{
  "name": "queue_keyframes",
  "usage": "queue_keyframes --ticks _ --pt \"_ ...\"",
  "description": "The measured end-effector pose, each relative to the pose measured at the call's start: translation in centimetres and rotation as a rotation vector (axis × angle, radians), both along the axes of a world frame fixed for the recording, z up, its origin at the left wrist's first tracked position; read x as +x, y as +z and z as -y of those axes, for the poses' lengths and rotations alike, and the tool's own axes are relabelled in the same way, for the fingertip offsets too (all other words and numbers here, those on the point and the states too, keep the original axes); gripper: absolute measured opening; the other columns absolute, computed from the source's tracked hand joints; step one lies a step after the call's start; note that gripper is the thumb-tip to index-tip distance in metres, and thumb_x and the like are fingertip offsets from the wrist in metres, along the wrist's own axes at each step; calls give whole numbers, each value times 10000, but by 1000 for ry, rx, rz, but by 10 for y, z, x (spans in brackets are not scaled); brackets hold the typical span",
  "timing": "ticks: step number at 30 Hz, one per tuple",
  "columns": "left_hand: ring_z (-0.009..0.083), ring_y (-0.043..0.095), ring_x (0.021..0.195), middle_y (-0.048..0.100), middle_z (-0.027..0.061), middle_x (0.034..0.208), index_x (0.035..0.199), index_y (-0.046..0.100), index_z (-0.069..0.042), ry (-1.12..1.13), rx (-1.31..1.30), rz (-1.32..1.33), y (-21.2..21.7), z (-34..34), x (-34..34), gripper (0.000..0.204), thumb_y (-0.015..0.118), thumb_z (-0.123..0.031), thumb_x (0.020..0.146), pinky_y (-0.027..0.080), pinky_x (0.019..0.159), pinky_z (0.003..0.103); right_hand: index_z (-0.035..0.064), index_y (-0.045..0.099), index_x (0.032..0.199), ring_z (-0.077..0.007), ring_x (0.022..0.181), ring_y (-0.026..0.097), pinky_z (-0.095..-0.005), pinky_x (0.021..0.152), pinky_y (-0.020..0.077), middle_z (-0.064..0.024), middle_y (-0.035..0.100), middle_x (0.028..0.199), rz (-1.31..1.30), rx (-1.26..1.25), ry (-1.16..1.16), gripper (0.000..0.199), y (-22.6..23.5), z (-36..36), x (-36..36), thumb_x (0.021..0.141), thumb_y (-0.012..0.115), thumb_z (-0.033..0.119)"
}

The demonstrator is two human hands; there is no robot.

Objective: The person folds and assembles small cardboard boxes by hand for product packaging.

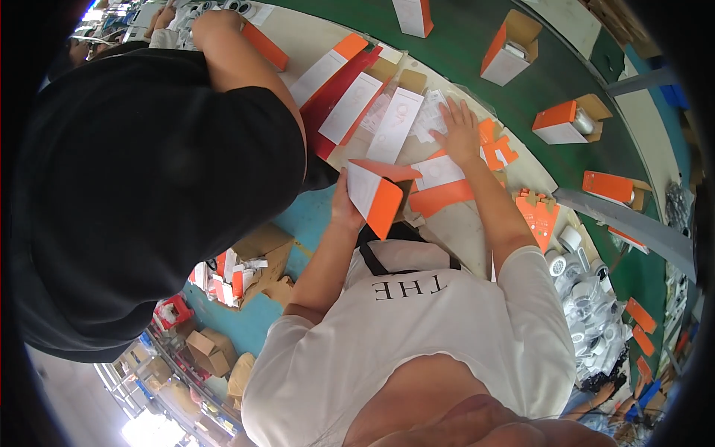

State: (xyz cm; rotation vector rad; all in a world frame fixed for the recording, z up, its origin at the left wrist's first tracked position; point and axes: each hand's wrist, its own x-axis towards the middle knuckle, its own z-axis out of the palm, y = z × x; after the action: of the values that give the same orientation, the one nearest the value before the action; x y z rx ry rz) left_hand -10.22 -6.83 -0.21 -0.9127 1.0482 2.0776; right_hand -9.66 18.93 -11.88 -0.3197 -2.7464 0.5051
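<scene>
My left hand [345, 206] grips an orange-and-white carton [364, 188] by its side, tilted in front of my chest. My right hand [459, 132] is stretched out over the bench, fingers spread, at the edge of a pile of clear plastic bags with white pieces [430, 118]. Just left of that pile lies a white carton [395, 125] with its brown flap raised. Another white-and-orange carton [349, 108] lies beside it. Under my right forearm are a white-and-orange carton piece [439, 172] and flat orange cardboard inserts [497, 144].
A co-worker in black [164, 186] sits close on my left. Beyond the bench, a green conveyor [465, 45] carries several open cartons, one an orange-and-white carton [558, 123]. Bagged white parts [588, 305] are heaped at right. A cardboard box of scraps [261, 257] stands on the floor.
</scene>
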Motion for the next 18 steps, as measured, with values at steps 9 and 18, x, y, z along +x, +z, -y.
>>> queue_keyframes --ticks 9,18 --pt "282 533 1058 542 139 1150 1185 457 -37 -3 107 17 -11 -3 -3 476 304 -413 937 427 918 413 165 641 1045 -256 1189 417 -421 1005 296 -51 513 1227 23 146 -34 240 30 -6 13 850 500 169" --pt "302 478 1135 481 144 1231 1272 379 -48 91 223 94 -47 0 9 499 235 -399 948 408 951 460 87 662 919 -176 745 551 -250 624 458 -41 532 842 -406 -429 359 285 176 33 101 687 613 -71"
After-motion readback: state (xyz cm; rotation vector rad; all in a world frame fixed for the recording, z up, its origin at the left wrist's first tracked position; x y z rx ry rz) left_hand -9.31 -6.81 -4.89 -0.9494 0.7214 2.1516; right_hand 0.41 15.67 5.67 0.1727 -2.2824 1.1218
